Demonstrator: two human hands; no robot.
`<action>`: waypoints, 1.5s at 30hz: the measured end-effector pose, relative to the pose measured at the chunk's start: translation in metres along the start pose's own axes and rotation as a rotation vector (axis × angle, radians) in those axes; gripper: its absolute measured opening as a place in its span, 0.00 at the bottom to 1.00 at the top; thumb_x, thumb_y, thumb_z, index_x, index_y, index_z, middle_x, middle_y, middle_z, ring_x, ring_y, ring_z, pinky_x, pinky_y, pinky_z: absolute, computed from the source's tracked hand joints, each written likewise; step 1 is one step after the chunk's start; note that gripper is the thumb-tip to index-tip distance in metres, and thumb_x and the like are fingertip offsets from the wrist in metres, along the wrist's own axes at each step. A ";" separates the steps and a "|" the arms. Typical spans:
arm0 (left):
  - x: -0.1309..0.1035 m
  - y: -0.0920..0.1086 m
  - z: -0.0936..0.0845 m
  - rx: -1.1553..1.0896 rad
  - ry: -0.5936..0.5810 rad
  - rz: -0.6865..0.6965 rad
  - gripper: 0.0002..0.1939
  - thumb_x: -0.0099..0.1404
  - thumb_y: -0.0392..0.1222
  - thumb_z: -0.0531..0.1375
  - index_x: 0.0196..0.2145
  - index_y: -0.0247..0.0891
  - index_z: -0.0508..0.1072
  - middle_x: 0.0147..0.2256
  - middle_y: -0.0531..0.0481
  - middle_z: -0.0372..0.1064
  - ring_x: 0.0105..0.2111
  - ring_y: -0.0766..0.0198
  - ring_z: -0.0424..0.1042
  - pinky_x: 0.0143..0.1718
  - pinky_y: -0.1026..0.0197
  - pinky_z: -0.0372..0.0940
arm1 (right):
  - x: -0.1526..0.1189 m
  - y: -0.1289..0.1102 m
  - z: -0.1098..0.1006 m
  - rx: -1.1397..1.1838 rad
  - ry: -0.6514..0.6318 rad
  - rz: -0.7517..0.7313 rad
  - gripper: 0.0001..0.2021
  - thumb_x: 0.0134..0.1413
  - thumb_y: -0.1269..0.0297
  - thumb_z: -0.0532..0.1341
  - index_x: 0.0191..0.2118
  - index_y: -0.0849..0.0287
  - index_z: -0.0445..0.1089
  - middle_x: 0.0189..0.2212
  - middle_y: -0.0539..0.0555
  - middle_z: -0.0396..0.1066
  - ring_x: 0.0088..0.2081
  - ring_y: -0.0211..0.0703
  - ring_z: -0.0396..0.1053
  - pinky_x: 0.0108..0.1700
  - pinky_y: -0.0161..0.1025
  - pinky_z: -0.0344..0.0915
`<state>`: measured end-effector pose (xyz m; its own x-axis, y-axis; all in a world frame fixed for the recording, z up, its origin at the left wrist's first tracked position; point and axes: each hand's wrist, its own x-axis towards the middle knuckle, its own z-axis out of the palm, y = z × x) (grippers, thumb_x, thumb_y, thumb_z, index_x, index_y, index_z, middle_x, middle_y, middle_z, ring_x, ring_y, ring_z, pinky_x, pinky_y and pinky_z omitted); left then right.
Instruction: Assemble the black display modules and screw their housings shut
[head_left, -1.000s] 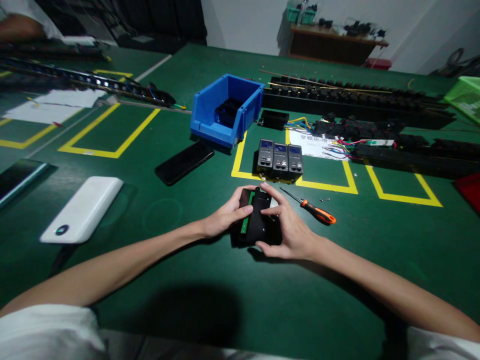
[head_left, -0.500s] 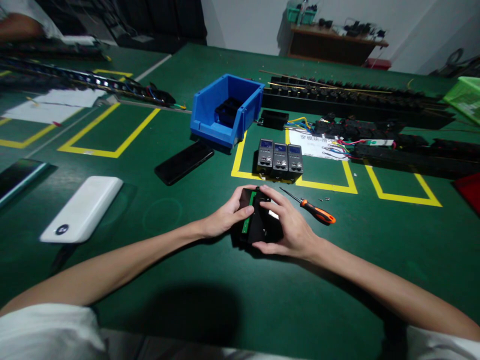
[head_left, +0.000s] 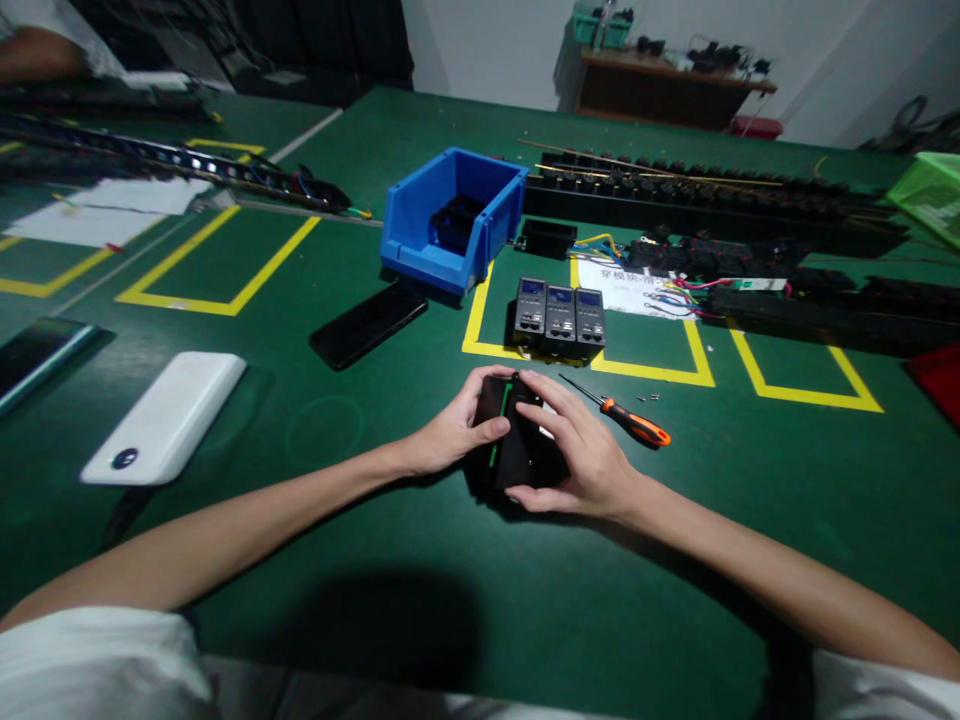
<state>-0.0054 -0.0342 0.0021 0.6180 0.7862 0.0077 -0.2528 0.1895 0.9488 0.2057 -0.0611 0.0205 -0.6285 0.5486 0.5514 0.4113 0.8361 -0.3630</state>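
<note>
Between my hands is a black module housing [head_left: 516, 450], low over the green table. A thin strip of green circuit board [head_left: 502, 425] shows in the gap between its two black parts. My left hand [head_left: 457, 425] grips the left part, thumb on top. My right hand [head_left: 585, 450] is wrapped round the right part, fingers at the far end and thumb at the near end. Just right of my right hand lies an orange and black screwdriver [head_left: 636, 423], with several small screws [head_left: 649, 398] beyond it. Three assembled modules [head_left: 560, 318] stand side by side behind the housing.
A blue bin [head_left: 450, 225] with black parts stands behind, near a black phone [head_left: 367, 325]. At left lie a white power bank [head_left: 165, 418] and another phone [head_left: 41, 360]. Long black wired assemblies [head_left: 750, 260] fill the back right. Another person's arm [head_left: 41, 55] shows at top left.
The housing's two black parts have come closer together, so the visible green board is now a thinner strip. Both hands have stayed almost in place.
</note>
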 end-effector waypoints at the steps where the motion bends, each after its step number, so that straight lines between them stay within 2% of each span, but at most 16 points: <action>1: 0.000 0.000 0.000 0.004 -0.005 0.002 0.31 0.63 0.49 0.63 0.59 0.45 0.54 0.62 0.41 0.55 0.59 0.52 0.62 0.58 0.53 0.61 | 0.000 0.000 0.000 0.004 -0.002 0.006 0.41 0.49 0.50 0.66 0.64 0.60 0.50 0.66 0.71 0.51 0.67 0.62 0.50 0.62 0.63 0.59; 8: -0.001 0.000 -0.003 0.126 -0.012 0.039 0.29 0.64 0.52 0.61 0.59 0.45 0.55 0.63 0.41 0.53 0.63 0.52 0.56 0.62 0.51 0.55 | 0.001 -0.004 0.002 -0.010 0.004 0.001 0.41 0.49 0.51 0.67 0.64 0.63 0.52 0.65 0.73 0.51 0.67 0.62 0.50 0.62 0.62 0.60; 14: -0.003 -0.001 -0.002 0.142 -0.041 0.070 0.30 0.65 0.53 0.59 0.60 0.46 0.53 0.63 0.41 0.52 0.63 0.51 0.55 0.63 0.50 0.53 | 0.000 -0.007 0.004 -0.030 0.019 -0.002 0.41 0.50 0.50 0.67 0.64 0.62 0.52 0.66 0.72 0.51 0.67 0.62 0.50 0.61 0.63 0.60; 20: -0.002 -0.001 -0.004 0.198 -0.045 0.073 0.29 0.66 0.50 0.59 0.60 0.46 0.52 0.63 0.41 0.50 0.65 0.51 0.52 0.64 0.48 0.51 | -0.001 -0.007 0.003 -0.047 -0.011 -0.004 0.42 0.51 0.51 0.67 0.65 0.63 0.50 0.67 0.73 0.47 0.69 0.61 0.46 0.63 0.63 0.58; 25: -0.003 0.001 -0.005 0.191 -0.071 0.067 0.35 0.62 0.45 0.64 0.61 0.46 0.51 0.64 0.41 0.49 0.64 0.50 0.55 0.63 0.47 0.54 | 0.000 -0.006 0.003 -0.036 -0.024 0.000 0.41 0.51 0.50 0.67 0.66 0.60 0.50 0.68 0.71 0.47 0.69 0.61 0.46 0.62 0.64 0.58; 30: -0.005 0.004 -0.002 0.106 -0.064 -0.002 0.42 0.55 0.40 0.69 0.61 0.47 0.51 0.63 0.40 0.52 0.64 0.46 0.55 0.61 0.45 0.57 | -0.001 -0.005 0.003 -0.014 -0.022 0.015 0.41 0.51 0.50 0.67 0.65 0.61 0.50 0.67 0.72 0.48 0.69 0.61 0.47 0.62 0.63 0.58; 37: -0.005 0.006 -0.002 0.072 -0.030 -0.072 0.40 0.56 0.40 0.68 0.59 0.48 0.50 0.57 0.42 0.59 0.54 0.52 0.67 0.52 0.52 0.66 | -0.002 0.000 0.002 -0.012 -0.007 0.059 0.42 0.48 0.46 0.67 0.63 0.62 0.52 0.65 0.73 0.51 0.67 0.62 0.50 0.61 0.63 0.59; 41: -0.005 0.006 -0.002 0.061 -0.026 -0.091 0.39 0.57 0.41 0.68 0.59 0.47 0.49 0.56 0.42 0.59 0.52 0.54 0.68 0.50 0.54 0.67 | -0.003 0.002 0.003 -0.005 0.024 0.064 0.41 0.47 0.46 0.68 0.62 0.60 0.54 0.61 0.71 0.57 0.64 0.61 0.56 0.60 0.61 0.62; 45: -0.005 0.006 -0.002 0.051 -0.068 -0.086 0.41 0.57 0.39 0.67 0.60 0.48 0.47 0.58 0.40 0.57 0.52 0.53 0.68 0.52 0.52 0.66 | -0.003 0.001 0.003 -0.014 0.049 0.039 0.40 0.47 0.47 0.68 0.61 0.60 0.55 0.60 0.71 0.58 0.63 0.61 0.57 0.59 0.60 0.62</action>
<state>-0.0117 -0.0358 0.0071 0.6851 0.7264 -0.0552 -0.1594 0.2234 0.9616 0.2063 -0.0621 0.0161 -0.5787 0.5801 0.5732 0.4447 0.8136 -0.3746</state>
